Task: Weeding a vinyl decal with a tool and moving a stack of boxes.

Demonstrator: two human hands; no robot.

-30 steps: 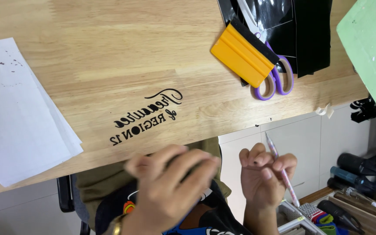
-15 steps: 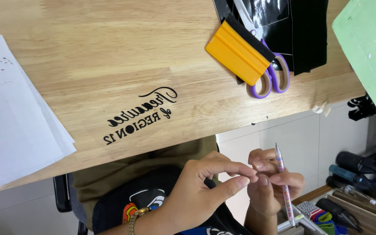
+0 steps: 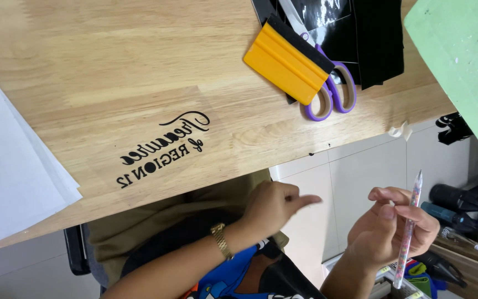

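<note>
right hand (image 3: 391, 230) pinches a slim pen tool (image 3: 408, 230) upright at lower right; left hand (image 3: 275, 205) loosely curled, empty, below the table (image 3: 112, 83) edge.

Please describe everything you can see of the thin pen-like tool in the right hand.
The pen-like tool is a slim, straight stick with a clear body that seems filled with small coloured beads, and a pale pointed tip at its upper end. It stands nearly upright, leaning slightly, below the wooden table's edge. The right hand pinches it near the middle between thumb and fingers. Its lower end hangs over a box of supplies. The left hand does not touch it.
</note>
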